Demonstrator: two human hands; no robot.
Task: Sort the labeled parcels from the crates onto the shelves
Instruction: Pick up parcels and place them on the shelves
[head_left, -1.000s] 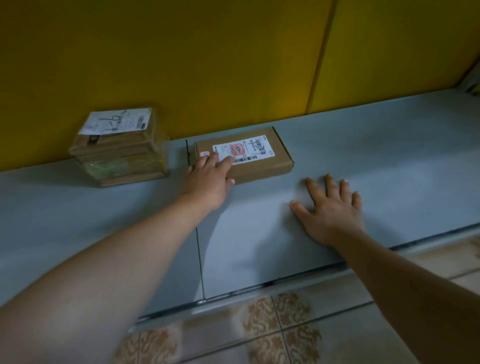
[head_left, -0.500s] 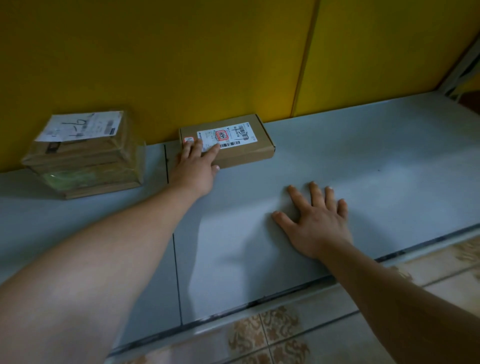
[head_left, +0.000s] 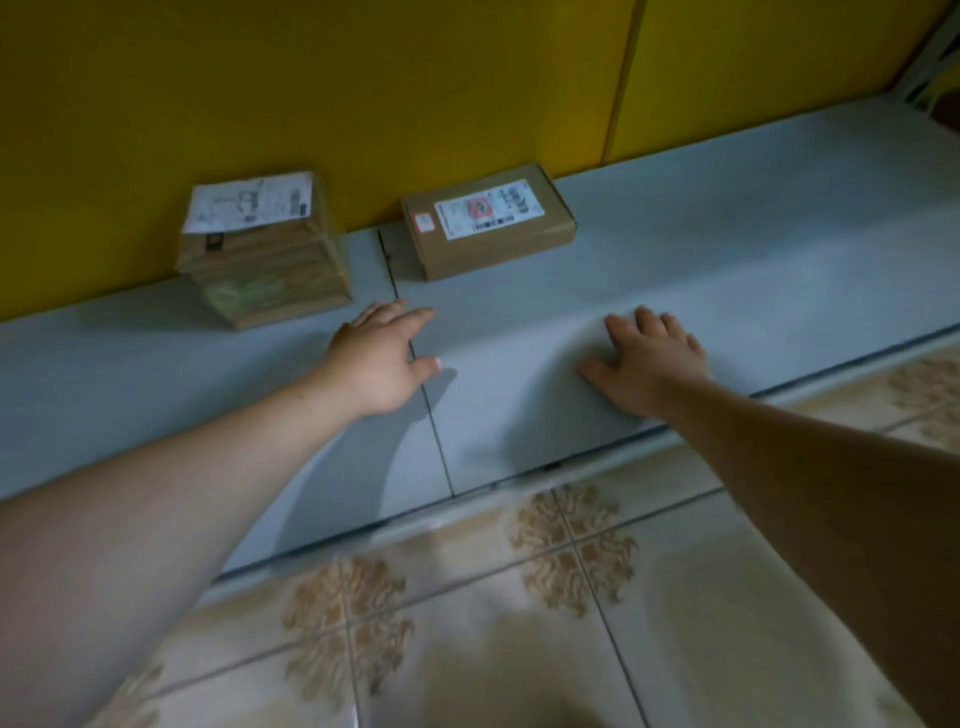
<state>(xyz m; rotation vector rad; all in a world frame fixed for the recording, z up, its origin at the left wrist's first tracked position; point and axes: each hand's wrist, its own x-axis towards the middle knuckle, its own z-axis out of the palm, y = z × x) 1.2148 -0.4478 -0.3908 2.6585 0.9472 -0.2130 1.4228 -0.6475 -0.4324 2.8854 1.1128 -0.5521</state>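
Head view: the flat cardboard parcel (head_left: 488, 221) lies label-up on the grey shelf (head_left: 753, 249), its back against the yellow wall. It looks light and stiff, best pinched across its long edges. The left hand (head_left: 382, 358) is nearby, fingers loosely straight and holding nothing. The right hand (head_left: 649, 358) lies spread flat on the shelf. A tape-wrapped box (head_left: 265, 249) sits further left.

The flat box (head_left: 488, 221) lies on the shelf (head_left: 753, 234) beyond the left hand (head_left: 382, 361), the taller parcel (head_left: 265, 249) further left, and the right hand (head_left: 652, 364) rests on the shelf to the right.
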